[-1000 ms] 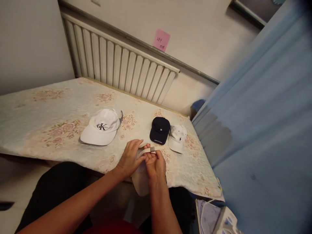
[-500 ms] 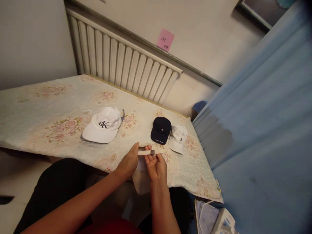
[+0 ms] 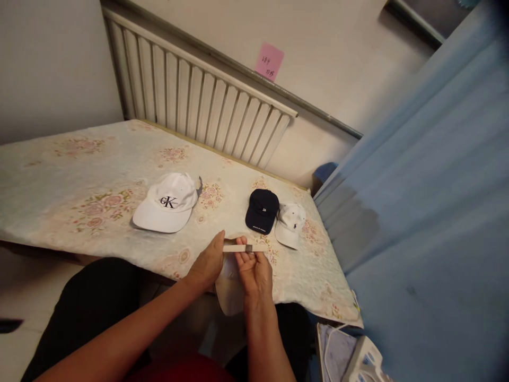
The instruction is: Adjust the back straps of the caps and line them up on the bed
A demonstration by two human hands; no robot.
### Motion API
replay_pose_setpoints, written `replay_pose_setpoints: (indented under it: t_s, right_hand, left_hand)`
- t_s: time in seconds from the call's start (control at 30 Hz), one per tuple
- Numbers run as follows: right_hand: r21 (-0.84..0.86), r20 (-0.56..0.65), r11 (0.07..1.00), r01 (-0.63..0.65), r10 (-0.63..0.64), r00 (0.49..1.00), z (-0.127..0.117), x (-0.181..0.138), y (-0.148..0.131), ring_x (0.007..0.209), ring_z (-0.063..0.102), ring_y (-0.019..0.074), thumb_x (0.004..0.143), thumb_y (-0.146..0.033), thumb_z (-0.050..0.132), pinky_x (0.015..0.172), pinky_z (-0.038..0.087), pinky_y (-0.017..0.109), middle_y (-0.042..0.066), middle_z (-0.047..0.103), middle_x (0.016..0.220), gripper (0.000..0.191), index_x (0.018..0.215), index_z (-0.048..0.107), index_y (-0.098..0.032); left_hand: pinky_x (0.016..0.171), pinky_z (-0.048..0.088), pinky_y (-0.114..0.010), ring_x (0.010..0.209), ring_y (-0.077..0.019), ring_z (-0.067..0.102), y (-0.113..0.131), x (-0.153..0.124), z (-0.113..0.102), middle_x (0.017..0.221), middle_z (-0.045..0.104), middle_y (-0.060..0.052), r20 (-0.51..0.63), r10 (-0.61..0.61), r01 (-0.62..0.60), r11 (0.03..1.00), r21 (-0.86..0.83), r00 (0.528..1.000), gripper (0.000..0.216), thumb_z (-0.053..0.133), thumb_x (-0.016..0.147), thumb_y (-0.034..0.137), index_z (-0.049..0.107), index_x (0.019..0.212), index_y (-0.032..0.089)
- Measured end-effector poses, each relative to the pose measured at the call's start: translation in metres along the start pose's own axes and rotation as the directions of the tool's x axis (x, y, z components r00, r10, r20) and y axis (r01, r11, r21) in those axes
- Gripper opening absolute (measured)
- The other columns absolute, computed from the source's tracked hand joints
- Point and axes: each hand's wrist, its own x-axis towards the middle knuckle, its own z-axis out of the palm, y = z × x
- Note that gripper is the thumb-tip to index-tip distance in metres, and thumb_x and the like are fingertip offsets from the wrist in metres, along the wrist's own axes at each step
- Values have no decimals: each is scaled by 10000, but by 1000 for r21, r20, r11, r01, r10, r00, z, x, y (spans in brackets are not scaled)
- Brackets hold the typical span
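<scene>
I hold a beige cap (image 3: 228,289) over the near table edge, its brim hanging down toward me. My left hand (image 3: 207,262) grips the cap's side, thumb up against the pale back strap (image 3: 238,248). My right hand (image 3: 254,270) pinches that strap beside its small metal buckle (image 3: 248,248). The strap is stretched straight between the two hands. On the flowered tablecloth (image 3: 79,180) beyond lie a white cap with black letters (image 3: 167,202), a small navy cap (image 3: 261,211) and a small white cap (image 3: 291,224).
A white ribbed radiator (image 3: 199,106) runs along the wall behind the table, with a pink sticky note (image 3: 269,61) above it. A blue curtain (image 3: 429,212) fills the right side. White and blue things (image 3: 353,355) lie on the floor at lower right.
My left hand has turned from lying over the cap to gripping its side. The strap has been pulled out straight and level. The view has drifted slightly.
</scene>
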Motion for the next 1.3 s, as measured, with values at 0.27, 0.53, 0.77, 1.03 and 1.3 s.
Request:
replay_pose_setpoints:
  t_s: [0.27, 0.53, 0.77, 1.03, 1.3]
  right_hand:
    - [-53, -1, 998, 37, -37, 999, 1, 0, 0, 967, 687, 202, 786, -145, 518, 954, 495, 392, 144, 713, 948, 152, 926, 571, -119]
    - [-68, 27, 997, 30, -28, 999, -6, 1, -1, 1014, 669, 196, 799, -136, 467, 982, 469, 404, 144, 710, 967, 204, 969, 579, -109]
    - [-53, 23, 999, 0, 1, 1000, -6, 0, -1, 946, 690, 191, 793, -125, 461, 968, 478, 405, 117, 723, 874, 165, 884, 597, -112]
    - [-101, 49, 995, 5, 0, 999, -7, -2, 2, 935, 686, 175, 769, -171, 498, 956, 477, 365, 96, 722, 886, 107, 802, 597, -150]
    - [-73, 25, 997, -4, 6, 1000, -4, -3, 6, 867, 690, 159, 766, -140, 495, 927, 494, 340, 63, 717, 824, 112, 808, 597, -160]
  left_hand:
    - [1067, 342, -434, 1279, -254, 449, 0, 1, 0, 1393, 487, -146, 2, 83, -83, 991, 103, 997, 523, 369, 871, 278, 385, 1373, 135]
    - [1067, 356, -475, 1313, -274, 394, 3, -7, -6, 1416, 424, -176, -8, 396, -371, 866, 335, 918, 529, 435, 878, 267, 335, 1380, 130]
    - [893, 440, -431, 978, -235, 530, 25, -6, -17, 1008, 612, -91, 36, 519, -493, 785, 375, 854, 287, 475, 898, 305, 549, 1144, 176]
    - [815, 425, -399, 885, -215, 539, 28, -1, -10, 914, 630, -71, 55, 510, -493, 789, 366, 858, 207, 449, 911, 282, 604, 1007, 183]
    - [832, 418, -397, 902, -216, 543, 28, -2, -9, 962, 650, -75, 63, 508, -500, 805, 318, 859, 239, 437, 918, 281, 607, 1053, 184]
